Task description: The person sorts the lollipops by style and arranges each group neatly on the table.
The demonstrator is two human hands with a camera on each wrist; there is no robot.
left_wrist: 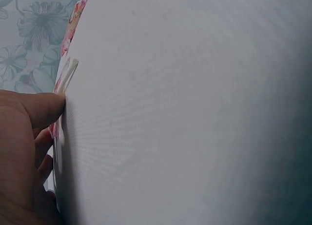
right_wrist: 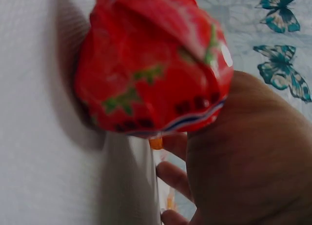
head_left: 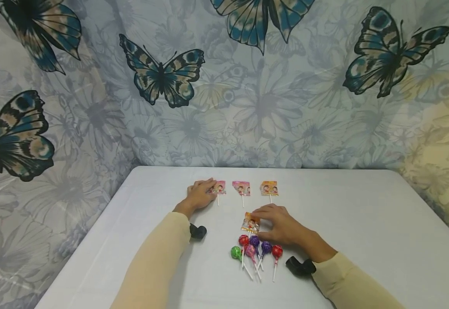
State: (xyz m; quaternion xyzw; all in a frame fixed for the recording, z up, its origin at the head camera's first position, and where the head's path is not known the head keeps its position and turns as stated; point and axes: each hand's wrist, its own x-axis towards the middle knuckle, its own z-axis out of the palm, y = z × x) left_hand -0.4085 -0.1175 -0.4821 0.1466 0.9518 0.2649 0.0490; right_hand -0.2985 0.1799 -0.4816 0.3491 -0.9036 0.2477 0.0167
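Observation:
In the head view, my left hand grips a pink-wrapped flat lollipop at the left end of a row. Its thumb lies against the wrapper in the left wrist view, where the lollipop's white stick shows. My right hand holds an orange-wrapped flat lollipop by its right side, fingertips near the top and thumb near the bottom. Just below lies a cluster of round lollipops, among them a green one, a pink one and a red one.
Another pink flat lollipop and an orange one lie in the row, sticks toward me. All rest on a white table. Behind it hangs a butterfly-patterned cloth. A red-wrapped lollipop fills much of the right wrist view.

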